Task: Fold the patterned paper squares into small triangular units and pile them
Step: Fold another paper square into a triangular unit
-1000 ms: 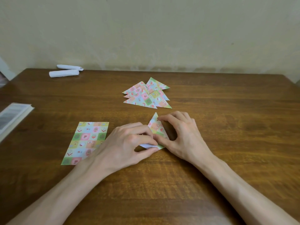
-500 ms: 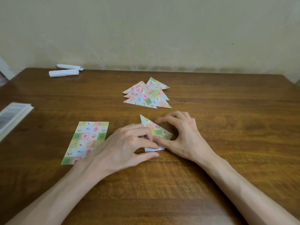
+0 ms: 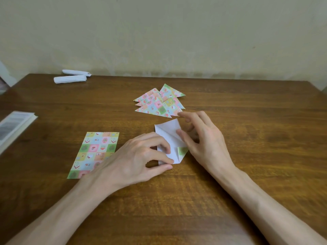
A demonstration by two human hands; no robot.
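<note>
Two hands meet at the half-folded paper (image 3: 168,133), which lies white side up on the wooden table (image 3: 247,121). Your left hand (image 3: 139,161) pinches its near edge with curled fingers. Your right hand (image 3: 207,138) is relaxed, thumb touching the paper's right side. The pile of triangular units (image 3: 159,105) lies just beyond, a flat patterned sheet (image 3: 95,152) to the left.

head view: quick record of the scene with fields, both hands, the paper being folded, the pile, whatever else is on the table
left hand: pinches the near end of the half-folded paper
right hand: thumb on the paper's right edge, fingers loose
half-folded paper: white side up, one patterned corner showing, on the table
finished pile: overlapping patterned triangles, beyond the hands
unfolded sheet: pattern up, left of the left hand
other: two white rolls far left; stack of pages at left edge
</note>
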